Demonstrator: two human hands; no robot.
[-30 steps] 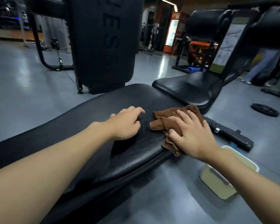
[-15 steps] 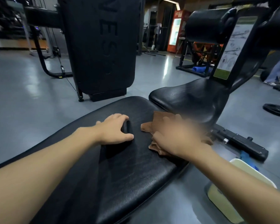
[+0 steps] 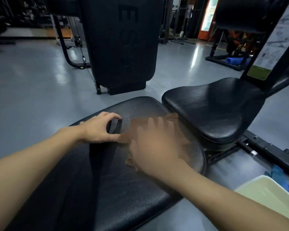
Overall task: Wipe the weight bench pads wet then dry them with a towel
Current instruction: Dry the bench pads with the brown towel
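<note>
Wiping blurred, right hand (image 3: 157,147) flat on cloth (image 3: 124,139), now touching loosely curled, empty left hand (image 3: 98,129)

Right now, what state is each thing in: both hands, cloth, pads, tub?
Left hand: rests on the long pad, fingers loosely curled, holding nothing.
Right hand: blurred, pressed flat on the cloth.
Cloth: bunched on the long pad's far end, under the right hand.
Long pad: flat; wetness unclear.
Seat pad: nothing on it.
Tub: on the floor, contents unclear.

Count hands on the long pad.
2. Left hand rests near the pad's left edge; right hand, blurred, presses the cloth on it near the seat.
</note>
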